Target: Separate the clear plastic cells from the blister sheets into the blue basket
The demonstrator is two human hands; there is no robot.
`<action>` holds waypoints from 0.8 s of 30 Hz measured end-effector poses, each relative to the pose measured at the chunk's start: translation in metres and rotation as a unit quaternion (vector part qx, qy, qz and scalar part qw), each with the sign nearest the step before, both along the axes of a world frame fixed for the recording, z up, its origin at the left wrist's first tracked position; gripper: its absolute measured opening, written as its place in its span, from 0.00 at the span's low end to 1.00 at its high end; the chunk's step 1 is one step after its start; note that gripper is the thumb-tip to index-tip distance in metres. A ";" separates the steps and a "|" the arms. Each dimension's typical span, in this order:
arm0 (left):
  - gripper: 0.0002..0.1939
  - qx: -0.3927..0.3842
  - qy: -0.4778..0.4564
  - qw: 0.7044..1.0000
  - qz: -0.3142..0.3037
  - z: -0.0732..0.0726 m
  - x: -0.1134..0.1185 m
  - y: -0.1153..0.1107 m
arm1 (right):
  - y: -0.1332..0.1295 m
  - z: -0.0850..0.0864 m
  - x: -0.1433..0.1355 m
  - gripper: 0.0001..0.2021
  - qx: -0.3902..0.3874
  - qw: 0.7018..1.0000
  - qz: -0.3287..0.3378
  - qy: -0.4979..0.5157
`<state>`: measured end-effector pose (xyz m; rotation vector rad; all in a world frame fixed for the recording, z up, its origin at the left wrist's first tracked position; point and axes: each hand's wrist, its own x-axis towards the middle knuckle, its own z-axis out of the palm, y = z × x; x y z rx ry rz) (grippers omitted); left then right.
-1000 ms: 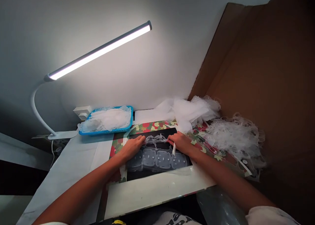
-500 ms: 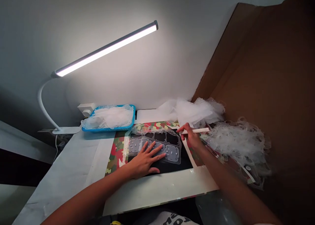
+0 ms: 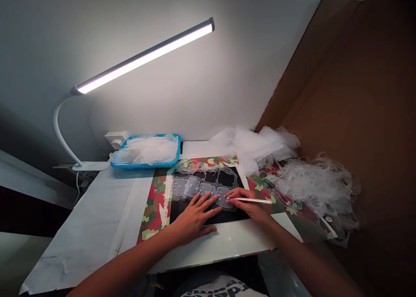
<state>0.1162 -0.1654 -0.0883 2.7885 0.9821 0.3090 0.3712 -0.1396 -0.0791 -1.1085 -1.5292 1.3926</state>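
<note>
A clear sheet (image 3: pixel 227 175) with rounded cut-out shapes lies on a black mat (image 3: pixel 214 218). Its upper row shows open holes, while the lower row holds several translucent panels. My left hand (image 3: pixel 196 219) is spread flat over the sheet's lower part, fingers apart, pressing near the middle panels. My right hand (image 3: pixel 248 204) pinches a slim white pen-like tool (image 3: pixel 251 199). The tool's tip touches or hovers just over the lower right panel (image 3: pixel 225 197); I cannot tell which.
A blue basket (image 3: pixel 146 165) full of thin translucent pieces stands at the back left. White film (image 3: pixel 256 147) is heaped at the back, and stringy clear scraps (image 3: pixel 315 184) pile up on the right. A lit lamp (image 3: pixel 146 56) hangs above; a cardboard panel (image 3: pixel 351 93) walls the right side.
My right hand has come down and toward me with the white tool, from beyond the sheet's upper right edge onto the lower right panel. My left hand stays flat on the sheet.
</note>
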 end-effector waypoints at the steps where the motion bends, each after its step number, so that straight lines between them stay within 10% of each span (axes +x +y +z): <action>1: 0.32 -0.003 0.000 1.000 0.003 0.000 0.000 0.000 | 0.001 -0.001 0.000 0.17 0.008 1.000 -0.012 0.007; 7: 0.30 -0.007 -0.016 1.000 0.007 -0.001 0.004 0.001 | 0.001 -0.003 0.001 0.16 -0.031 0.998 0.000 -0.045; 14: 0.31 -0.005 -0.008 1.000 0.018 -0.005 0.008 0.001 | -0.003 0.004 0.000 0.07 0.134 0.967 0.025 -0.216; 24: 0.30 -0.030 0.012 0.999 0.012 0.004 0.010 0.001 | -0.007 0.003 -0.006 0.04 0.170 0.953 0.042 -0.247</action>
